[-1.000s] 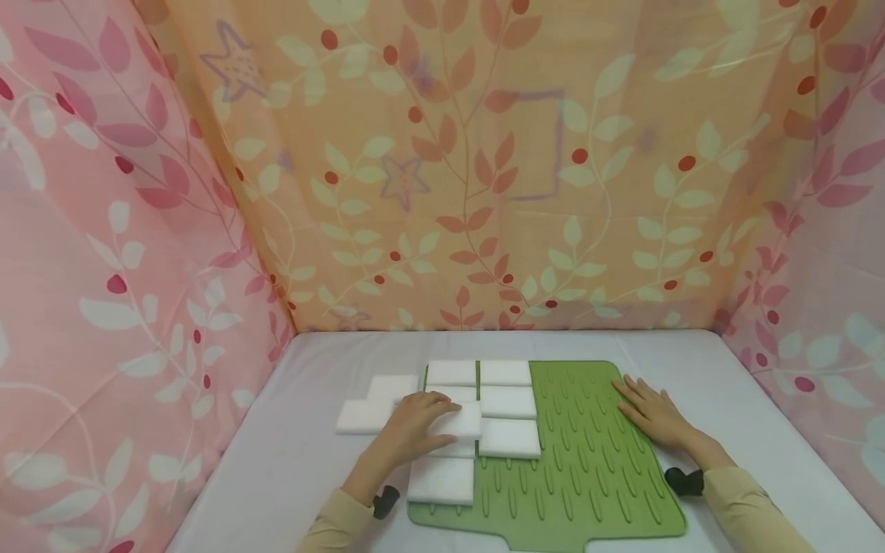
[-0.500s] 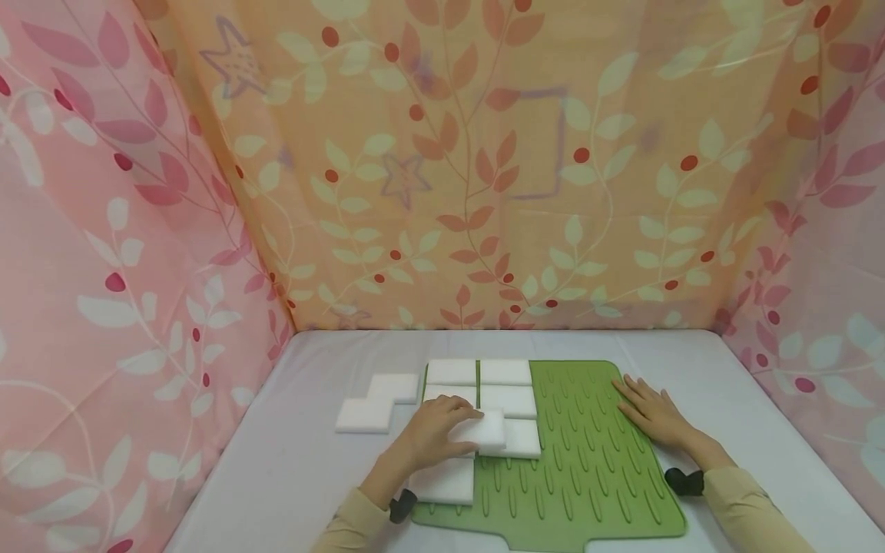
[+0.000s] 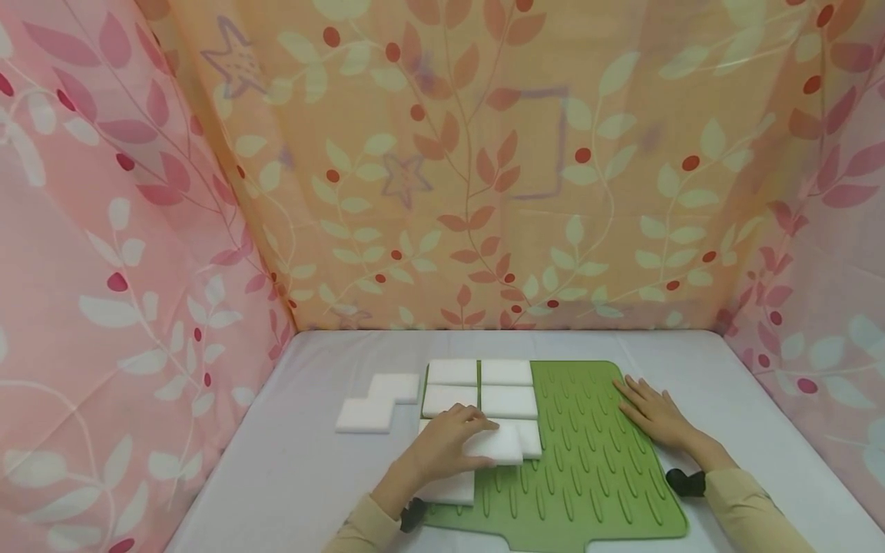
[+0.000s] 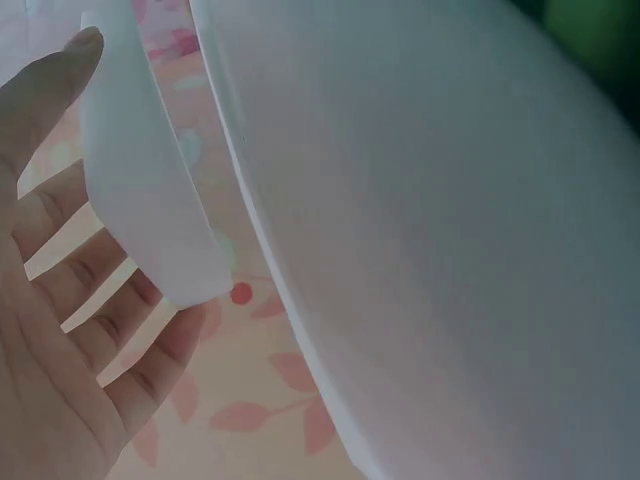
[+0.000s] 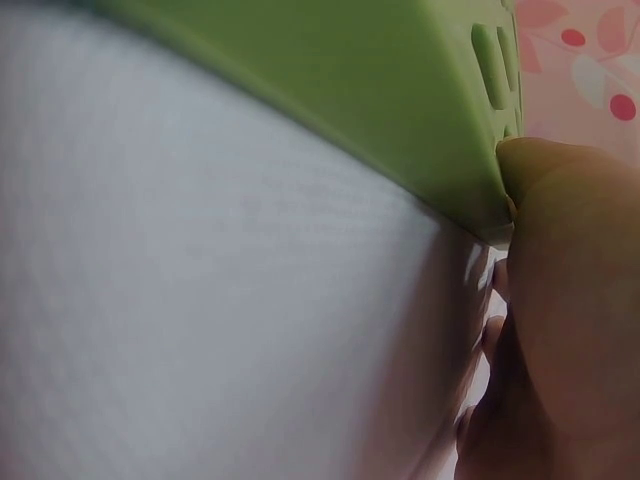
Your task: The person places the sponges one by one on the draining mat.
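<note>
White foam block (image 3: 494,443), flat rectangular sponge-like slab, was pinched in the left hand (image 3: 445,444), fingers curled over its top and near edge, held just above the ribbed green silicone mat (image 3: 588,453). It sat right at the fingertips, overlapping the near-right block of the laid rows (image 3: 528,438) and just beyond another white block (image 3: 449,488) under the wrist. Right hand (image 3: 653,418) lay flat, fingers straight and relaxed, pressing the mat's right side w/ the thumb at its edge; right wrist view showed the thumb (image 5: 560,250) against the green rim, nothing gripped. Likely trouble, as a guess: the held block could land skewed or ride up on its neighbour, since it overlapped that one already, and a nudge could shove the tidy rows out of line; foam is light, so a loose pinch might let it tip. Its long axis ran roughly left-right across the body, parallel w/ the rows beyond the left hand, broad face up, approx level. Two more white blocks (image 3: 376,403) lay off the mat, further out to the left of the left hand, on the pale tabletop (image 3: 304,461).
</note>
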`<state>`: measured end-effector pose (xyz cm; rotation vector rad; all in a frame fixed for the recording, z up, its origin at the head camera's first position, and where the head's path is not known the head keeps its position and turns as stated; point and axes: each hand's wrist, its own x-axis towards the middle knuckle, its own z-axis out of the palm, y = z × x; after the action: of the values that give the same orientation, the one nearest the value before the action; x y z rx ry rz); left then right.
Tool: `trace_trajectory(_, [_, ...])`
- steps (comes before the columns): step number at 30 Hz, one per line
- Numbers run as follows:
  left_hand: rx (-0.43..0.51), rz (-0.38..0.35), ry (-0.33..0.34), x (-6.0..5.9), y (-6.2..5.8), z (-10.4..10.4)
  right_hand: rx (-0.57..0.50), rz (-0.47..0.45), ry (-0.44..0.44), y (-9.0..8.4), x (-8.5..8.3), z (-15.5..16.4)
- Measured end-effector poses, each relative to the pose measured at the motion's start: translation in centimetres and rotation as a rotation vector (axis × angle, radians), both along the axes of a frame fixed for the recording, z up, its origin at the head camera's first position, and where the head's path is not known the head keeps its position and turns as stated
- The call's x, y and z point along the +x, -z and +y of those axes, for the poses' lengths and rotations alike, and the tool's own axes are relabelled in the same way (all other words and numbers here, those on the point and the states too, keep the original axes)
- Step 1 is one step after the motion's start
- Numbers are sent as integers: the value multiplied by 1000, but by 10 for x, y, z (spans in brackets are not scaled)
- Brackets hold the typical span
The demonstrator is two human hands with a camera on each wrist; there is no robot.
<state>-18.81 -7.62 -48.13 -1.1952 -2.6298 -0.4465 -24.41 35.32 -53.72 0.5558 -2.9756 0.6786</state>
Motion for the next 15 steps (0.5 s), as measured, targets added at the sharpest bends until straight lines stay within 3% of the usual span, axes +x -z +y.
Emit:
trace_trajectory(6, [-24, 44, 9, 5, 3, 9, 4, 9, -1, 1, 0, 0])
trace_trajectory(15, [-67, 172, 7, 15, 10, 19, 7, 20, -6, 3, -1, 1])
